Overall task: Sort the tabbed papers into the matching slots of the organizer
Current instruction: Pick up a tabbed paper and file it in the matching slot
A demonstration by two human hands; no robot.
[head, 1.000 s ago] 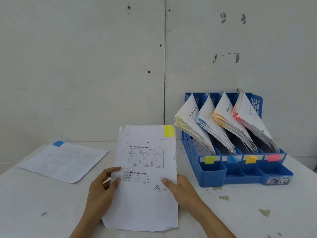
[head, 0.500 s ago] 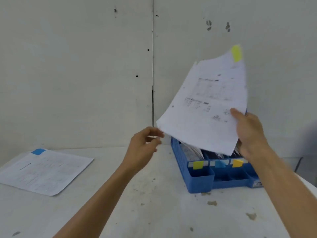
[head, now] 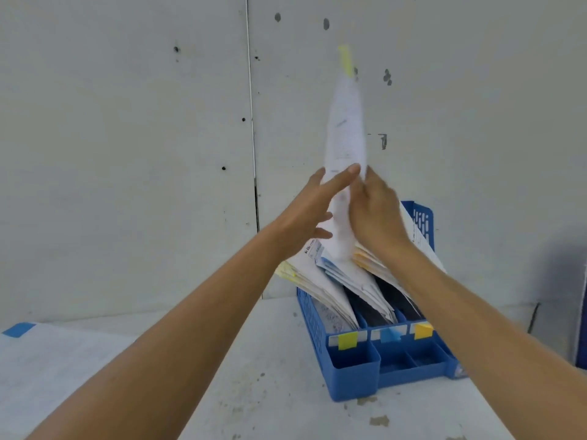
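One view only, from the head. The yellow-tabbed sheet (head: 346,128) stands upright and nearly edge-on over the organizer (head: 352,373), with its yellow tab (head: 345,60) at the top. Its lower edge is just above the filed papers, roughly over the middle stacks, though blur hides exactly where. My right hand (head: 376,214) has the grip, fingers curled onto the sheet's right side. My left hand (head: 313,211) lies with straight fingers against the other face, steadying rather than clasping. Front labels read yellow (head: 347,340), blue (head: 389,335), orange (head: 423,330); my right arm covers the rest. My guess is the sheet belongs in the leftmost slot, behind the yellow label, so it needs to go left. A single sheet is light and limp, so it will buckle if pushed from the top. Better to hold it low on both side edges and keep it taut. A blue-tabbed paper (head: 47,360) lies flat on the desk (head: 270,392), far left.
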